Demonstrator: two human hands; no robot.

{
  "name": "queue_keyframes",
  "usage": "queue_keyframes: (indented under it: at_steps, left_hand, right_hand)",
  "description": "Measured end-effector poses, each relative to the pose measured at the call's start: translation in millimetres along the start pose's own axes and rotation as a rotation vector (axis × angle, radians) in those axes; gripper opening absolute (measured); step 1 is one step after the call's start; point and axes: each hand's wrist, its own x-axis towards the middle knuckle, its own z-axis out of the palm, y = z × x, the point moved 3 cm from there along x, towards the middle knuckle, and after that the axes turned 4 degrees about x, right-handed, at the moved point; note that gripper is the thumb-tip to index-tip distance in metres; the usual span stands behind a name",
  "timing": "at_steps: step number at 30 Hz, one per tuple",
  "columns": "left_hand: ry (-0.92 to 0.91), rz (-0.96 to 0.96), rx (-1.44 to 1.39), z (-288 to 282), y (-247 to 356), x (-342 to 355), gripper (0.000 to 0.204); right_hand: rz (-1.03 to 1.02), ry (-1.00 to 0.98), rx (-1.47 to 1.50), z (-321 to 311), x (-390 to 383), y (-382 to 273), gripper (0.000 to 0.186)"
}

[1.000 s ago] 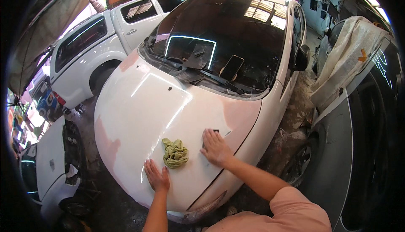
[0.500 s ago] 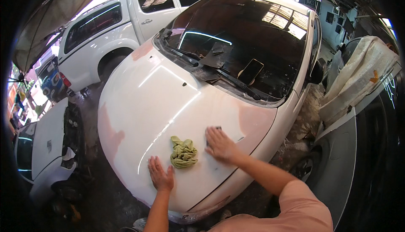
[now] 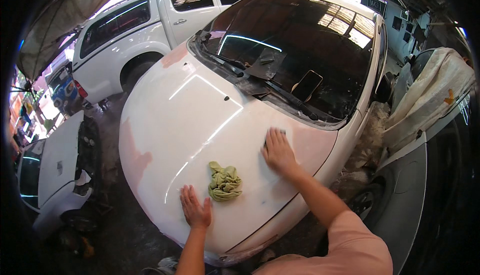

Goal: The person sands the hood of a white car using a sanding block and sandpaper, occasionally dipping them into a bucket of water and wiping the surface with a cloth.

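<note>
A white car hood [image 3: 170,125] with dull pinkish patches lies in front of me. On its right half, my right hand [image 3: 280,154] presses a small dark sanding pad [image 3: 283,132] to the paint; only the pad's edges show past the fingers. My left hand [image 3: 196,209] rests flat near the hood's front edge, fingers stretched out and holding nothing. Between the two hands, closer to the left one, sits a crumpled green cloth [image 3: 225,182].
A phone [image 3: 307,86] and a dark sheet [image 3: 266,65] with a small block on it lie at the windshield's base, by the wipers [image 3: 292,102]. A white pickup [image 3: 120,50] stands behind left, a partly stripped car [image 3: 57,160] at left. Grey car panels [image 3: 400,190] flank the right side.
My right hand has slid the pad away from me and a little to the right, toward the windshield. The left hand stays flat on the hood. The whole view has shifted slightly.
</note>
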Motion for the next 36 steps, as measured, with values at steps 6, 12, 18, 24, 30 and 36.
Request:
queue_keyframes:
  at_steps: [6,12,18,24,30,36]
  left_hand:
    - [-0.026,0.050,-0.045,28,19,7,0.080]
    - [0.013,0.006,0.036,3,-14,-3,0.079]
    - [-0.010,-0.005,0.026,5,3,4,0.080]
    - [-0.035,0.043,-0.008,33,11,4,0.081]
    - [0.008,0.007,0.034,2,-8,-2,0.079]
    - [0.024,-0.003,0.053,-5,-16,-2,0.079]
  right_hand:
    - [0.075,-0.281,-0.025,6,106,70,0.071]
    - [0.093,-0.266,-0.006,-47,-30,114,0.069]
    - [0.030,-0.061,-0.031,-50,-13,95,0.062]
    - [0.141,-0.235,0.105,-13,73,83,0.067]
    - [0.214,-0.118,0.134,-79,-64,129,0.068]
    - [0.132,-0.349,0.034,-33,64,30,0.067]
